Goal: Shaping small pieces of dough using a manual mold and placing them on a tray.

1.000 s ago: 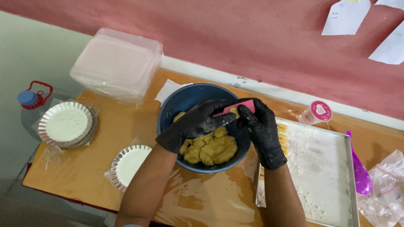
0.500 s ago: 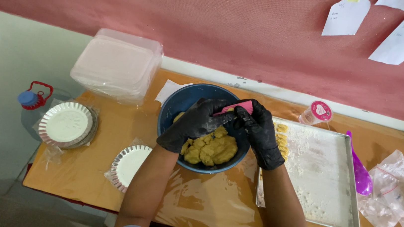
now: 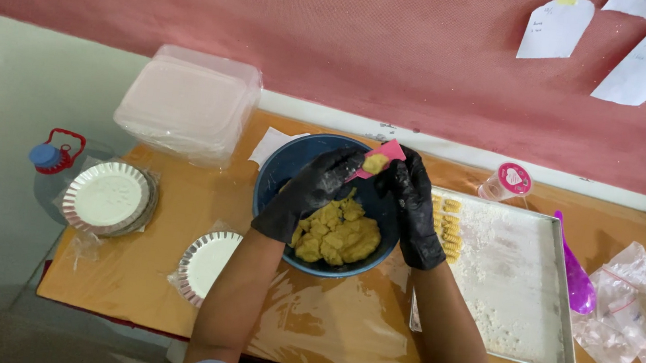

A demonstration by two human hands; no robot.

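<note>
Both my hands wear black gloves and hover over a blue bowl (image 3: 279, 175) half full of yellow dough (image 3: 337, 235). My right hand (image 3: 414, 207) holds a small pink mould (image 3: 387, 154) with a lump of dough on it. The fingers of my left hand (image 3: 308, 190) press against that mould from the left. A floured metal tray (image 3: 516, 286) lies to the right of the bowl, with several small ridged dough pieces (image 3: 447, 227) in rows along its left edge.
Stacked clear plastic lidded boxes (image 3: 187, 103) stand at the back left. Two stacks of silver foil plates (image 3: 107, 199) (image 3: 205, 263) lie left of the bowl. A purple spoon (image 3: 576, 272), a pink-lidded cup (image 3: 508, 181) and plastic bags (image 3: 633, 310) are to the right.
My hands have lifted slightly from the dough toward the bowl's far rim, and a lump of dough now sits on the pink mould.
</note>
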